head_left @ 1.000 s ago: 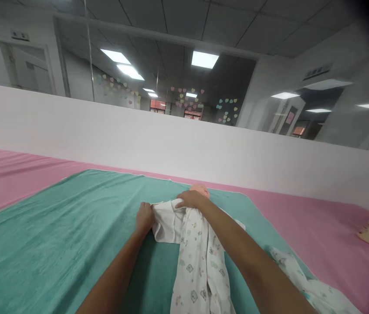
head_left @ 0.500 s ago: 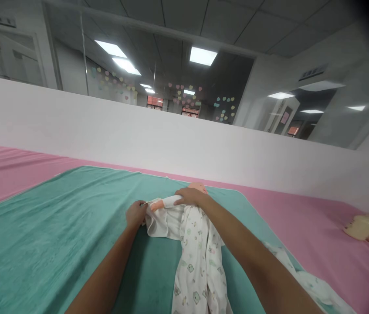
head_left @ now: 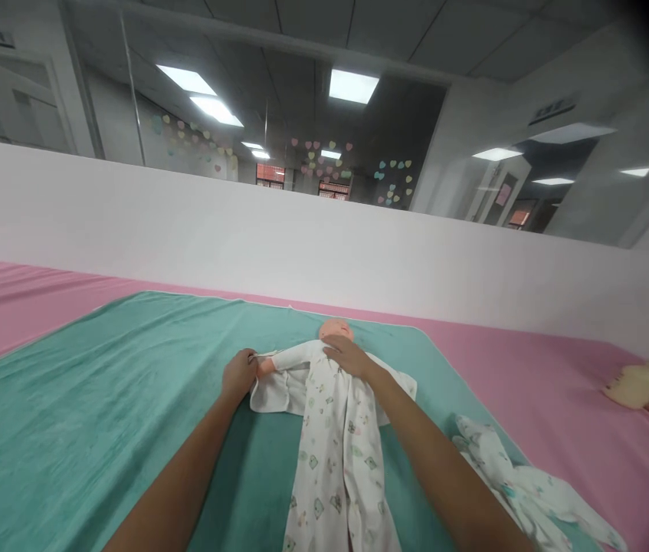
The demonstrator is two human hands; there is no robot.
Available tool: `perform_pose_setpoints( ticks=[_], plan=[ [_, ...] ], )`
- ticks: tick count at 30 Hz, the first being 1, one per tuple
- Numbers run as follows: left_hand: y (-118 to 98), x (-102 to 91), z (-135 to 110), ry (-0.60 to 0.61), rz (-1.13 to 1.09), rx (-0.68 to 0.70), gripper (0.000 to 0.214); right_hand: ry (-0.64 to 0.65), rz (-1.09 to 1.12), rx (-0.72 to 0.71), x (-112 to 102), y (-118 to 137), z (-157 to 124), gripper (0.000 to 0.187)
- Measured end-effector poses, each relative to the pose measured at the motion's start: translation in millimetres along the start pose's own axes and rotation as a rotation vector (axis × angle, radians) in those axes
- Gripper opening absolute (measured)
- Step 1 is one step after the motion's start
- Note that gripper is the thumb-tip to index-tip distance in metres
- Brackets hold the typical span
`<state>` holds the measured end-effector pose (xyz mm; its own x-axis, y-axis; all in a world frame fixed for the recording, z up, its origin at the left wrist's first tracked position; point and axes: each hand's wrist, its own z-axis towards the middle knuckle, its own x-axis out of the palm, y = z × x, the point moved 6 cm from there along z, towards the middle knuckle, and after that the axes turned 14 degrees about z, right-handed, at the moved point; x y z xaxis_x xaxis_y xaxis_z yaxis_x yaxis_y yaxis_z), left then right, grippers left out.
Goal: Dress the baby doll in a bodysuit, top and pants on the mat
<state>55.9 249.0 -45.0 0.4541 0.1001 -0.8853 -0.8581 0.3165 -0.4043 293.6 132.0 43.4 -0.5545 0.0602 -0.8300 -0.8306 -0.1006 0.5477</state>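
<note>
A baby doll (head_left: 335,332) lies on its back on a teal towel (head_left: 99,399), head away from me. It wears a white garment (head_left: 290,383), and a white printed cloth (head_left: 332,460) runs down its body toward me. My left hand (head_left: 239,376) is closed on the doll's outstretched arm at the end of the white sleeve, where a small pink hand shows. My right hand (head_left: 347,356) rests on the doll's chest, fingers bent over the cloth just below the chin.
The towel lies on a pink sheet (head_left: 531,383) backed by a low white wall (head_left: 301,245). Another printed cloth (head_left: 525,491) is bunched at the towel's right edge. A cream soft object (head_left: 637,385) sits far right, a hand partly showing beside it.
The doll's arm has been drawn out to the left through the sleeve. My right hand slid from the doll's head down to its chest, so the face now shows.
</note>
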Motion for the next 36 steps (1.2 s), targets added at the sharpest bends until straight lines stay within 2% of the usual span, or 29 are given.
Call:
perform_pose_setpoints(
  ticks=[3, 4, 6, 10, 13, 15, 17, 19, 21, 22, 24, 26, 28, 31, 33, 36],
  plan=[
    [-1.5, -1.5, 0.6, -0.002, 0.001, 0.014, 0.030, -0.143, 0.079, -0.006, -5.8, -28.6, -52.2, 0.056],
    [-2.9, -3.1, 0.4, -0.008, -0.001, 0.021, 0.030, -0.229, 0.187, -0.011, -6.5, -41.2, -70.8, 0.056],
    [-6.1, -7.6, -1.0, -0.032, -0.005, 0.037, 0.029, -0.319, 0.291, 0.039, -0.2, -73.0, -104.0, 0.057],
    [-12.8, -18.9, -8.3, -0.123, 0.004, 0.051, 0.032, -0.429, 0.106, 0.126, 6.8, -130.7, -143.4, 0.055],
    [-30.7, -25.9, -18.5, -0.190, 0.036, 0.073, 0.034, -0.521, -0.045, 0.293, -1.9, -157.7, -155.5, 0.054],
    [-60.2, -29.3, -27.8, -0.211, 0.056, 0.131, 0.035, -0.567, -0.071, 0.413, -9.7, -165.5, -160.9, 0.053],
    [-107.8, -30.4, -38.9, -0.201, 0.080, 0.260, 0.033, -0.601, -0.063, 0.487, -16.4, -166.6, -165.2, 0.050],
    [-167.5, -26.1, -50.8, -0.130, 0.139, 0.452, 0.032, -0.632, -0.057, 0.526, -21.7, -164.4, -169.0, 0.046],
    [-224.8, -14.3, -60.8, -0.009, 0.291, 0.635, 0.034, -0.660, -0.049, 0.553, -25.1, -163.1, -172.5, 0.041],
    [-248.5, -4.5, -64.2, 0.078, 0.416, 0.716, 0.034, -0.670, -0.042, 0.558, -26.3, -163.0, -173.8, 0.039],
    [-283.2, 8.7, -63.9, 0.162, 0.490, 0.779, 0.032, -0.698, -0.013, 0.558, -29.0, -164.9, -176.6, 0.036],
    [-303.5, 23.1, -58.7, 0.234, 0.550, 0.798, 0.031, -0.745, 0.045, 0.574, -32.8, -170.3, -181.0, 0.038],
    [-313.7, 37.7, -53.0, 0.297, 0.606, 0.804, 0.032, -0.773, 0.128, 0.642, -35.3, -179.7, -186.6, 0.042],
    [-321.0, 56.4, -49.2, 0.360, 0.663, 0.811, 0.049, -0.708, 0.190, 0.742, -34.0, -191.4, -190.4, 0.042],
    [-324.3, 65.5, -49.9, 0.369, 0.689, 0.799, 0.059, -0.658, 0.172, 0.753, -32.7, -194.2, -189.8, 0.036],
    [-328.1, 73.6, -52.3, 0.352, 0.711, 0.763, 0.062, -0.642, 0.157, 0.734, -32.0, -194.5, -189.1, 0.027]
  ],
)
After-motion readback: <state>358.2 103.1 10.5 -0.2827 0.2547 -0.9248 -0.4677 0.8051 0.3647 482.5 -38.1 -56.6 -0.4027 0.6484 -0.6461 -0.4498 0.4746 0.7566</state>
